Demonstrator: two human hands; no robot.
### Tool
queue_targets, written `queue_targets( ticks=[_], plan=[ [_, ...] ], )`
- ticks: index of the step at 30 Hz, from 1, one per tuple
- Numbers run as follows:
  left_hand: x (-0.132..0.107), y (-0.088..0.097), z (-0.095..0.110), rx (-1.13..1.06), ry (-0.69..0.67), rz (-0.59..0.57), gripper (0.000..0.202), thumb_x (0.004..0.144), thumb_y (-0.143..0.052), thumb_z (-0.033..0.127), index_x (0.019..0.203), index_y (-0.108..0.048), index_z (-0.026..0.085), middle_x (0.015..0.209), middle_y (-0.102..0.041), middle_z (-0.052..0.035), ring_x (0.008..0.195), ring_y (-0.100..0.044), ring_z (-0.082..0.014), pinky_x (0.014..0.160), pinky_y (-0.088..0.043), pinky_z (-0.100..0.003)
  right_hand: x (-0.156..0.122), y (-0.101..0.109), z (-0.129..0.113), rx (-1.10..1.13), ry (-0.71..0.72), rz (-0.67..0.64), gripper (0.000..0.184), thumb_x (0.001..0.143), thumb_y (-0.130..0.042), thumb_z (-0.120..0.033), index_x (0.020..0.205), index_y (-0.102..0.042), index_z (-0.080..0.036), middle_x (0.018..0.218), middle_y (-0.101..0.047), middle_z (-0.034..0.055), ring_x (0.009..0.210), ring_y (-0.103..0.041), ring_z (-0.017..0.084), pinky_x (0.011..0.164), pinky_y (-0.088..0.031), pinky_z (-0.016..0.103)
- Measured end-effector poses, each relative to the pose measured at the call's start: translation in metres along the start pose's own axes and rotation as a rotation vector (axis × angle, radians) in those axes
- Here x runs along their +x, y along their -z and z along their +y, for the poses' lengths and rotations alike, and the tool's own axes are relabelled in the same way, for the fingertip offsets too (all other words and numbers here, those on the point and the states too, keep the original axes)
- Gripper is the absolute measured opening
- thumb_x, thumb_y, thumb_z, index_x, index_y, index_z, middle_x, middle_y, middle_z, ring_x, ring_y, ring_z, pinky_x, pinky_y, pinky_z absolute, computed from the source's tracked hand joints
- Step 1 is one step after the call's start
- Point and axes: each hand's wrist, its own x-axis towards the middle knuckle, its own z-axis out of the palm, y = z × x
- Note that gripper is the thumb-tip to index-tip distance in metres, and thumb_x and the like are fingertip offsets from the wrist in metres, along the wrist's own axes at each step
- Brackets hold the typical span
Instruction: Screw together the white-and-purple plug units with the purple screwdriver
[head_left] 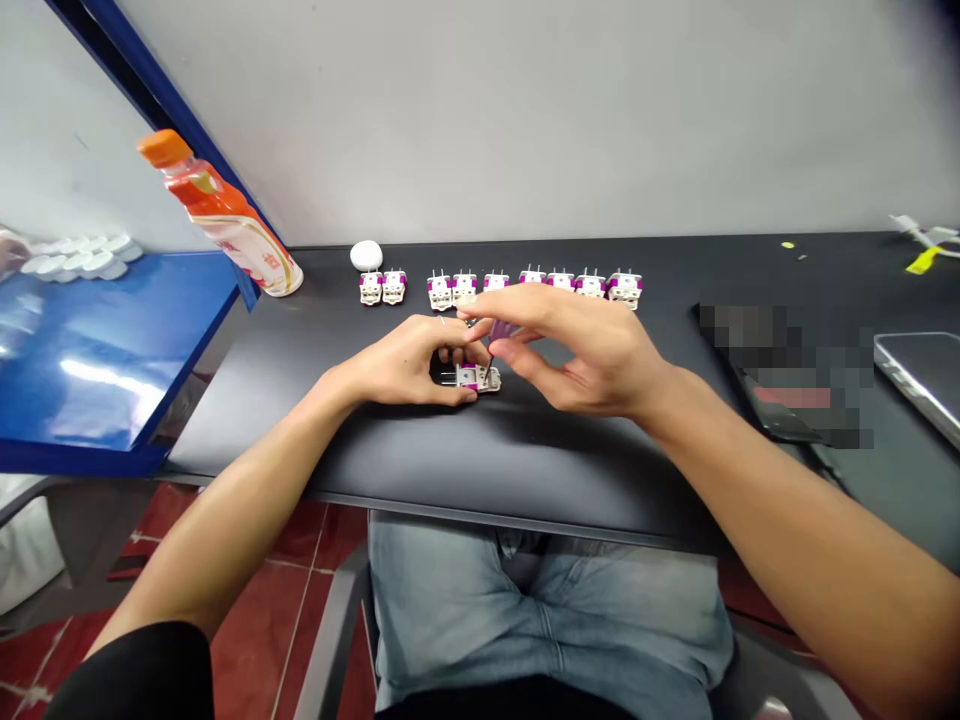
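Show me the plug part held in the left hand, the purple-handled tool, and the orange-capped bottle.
Plug part (480, 378), head view: middle of its body.
Purple-handled tool (501, 332), head view: its handle.
Orange-capped bottle (240, 236), head view: its label.

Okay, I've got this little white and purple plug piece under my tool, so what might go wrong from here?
The purple-handled tool in your right hand might slip off the plug piece into your left hand, whose fingers grip right beside it. Also, your right hand looks close to the row of similar pieces, so it could perhaps knock one.
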Motion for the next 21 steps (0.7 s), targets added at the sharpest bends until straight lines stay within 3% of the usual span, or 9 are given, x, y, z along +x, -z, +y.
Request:
queue_targets(
  ticks=[5,10,13,17,21],
  plan=[
    [-0.0006,-0.0002,-0.001,0.03,0.03,-0.02,0.016,0.087,-0.084,0.03,0.098,-0.076,0.02,0.1,-0.077,-0.0042,0.089,-0.068,-0.0207,0.079,-0.054,-0.03,-0.0007,-0.0003,-0.0004,-0.012,-0.011,0.04,0.044,0.107,-0.073,-0.016,0.148,-0.071,-0.03,0.125,-0.087,0.0012,0.101,-0.086,0.016,0.094,-0.074,0.03],
    [-0.0006,0.0004,-0.0006,0.035,0.01,-0.009,0.018,0.086,-0.084,0.031,0.094,-0.073,0.02,0.092,-0.072,-0.0018,0.082,-0.064,-0.0187,0.077,-0.052,-0.029,-0.0019,-0.0015,-0.0002,0.039,-0.03,-0.018,0.048,0.108,-0.064,-0.007,0.153,-0.067,-0.023,0.138,-0.084,0.0063,0.108,-0.086,0.016,0.1,-0.072,0.029],
    [-0.0004,0.0006,-0.0004,0.031,0.008,-0.017,0.017,0.088,-0.083,0.031,0.095,-0.074,0.02,0.093,-0.072,-0.0021,0.084,-0.064,-0.019,0.077,-0.052,-0.029,-0.0022,-0.0014,-0.0006,0.02,-0.012,0.035,0.044,0.105,-0.073,-0.01,0.147,-0.072,-0.025,0.127,-0.087,0.0031,0.102,-0.086,0.015,0.096,-0.073,0.026],
    [-0.0002,0.0005,-0.0004,0.028,0.011,-0.014,0.019,0.087,-0.084,0.032,0.094,-0.073,0.02,0.092,-0.071,-0.0019,0.082,-0.062,-0.018,0.075,-0.051,-0.029,-0.0017,-0.0001,-0.0004,0.029,-0.034,-0.02,0.048,0.109,-0.064,-0.011,0.153,-0.068,-0.029,0.138,-0.084,0.003,0.108,-0.086,0.016,0.1,-0.073,0.032],
    [-0.0002,0.0005,0.0007,0.025,0.032,-0.017,0.018,0.087,-0.084,0.032,0.092,-0.072,0.02,0.094,-0.074,-0.0028,0.085,-0.065,-0.0196,0.077,-0.052,-0.03,-0.0013,0.0004,0.0,0.013,-0.011,0.038,0.045,0.106,-0.072,-0.014,0.148,-0.072,-0.031,0.122,-0.087,-0.0006,0.099,-0.086,0.016,0.092,-0.075,0.031]
  ],
)
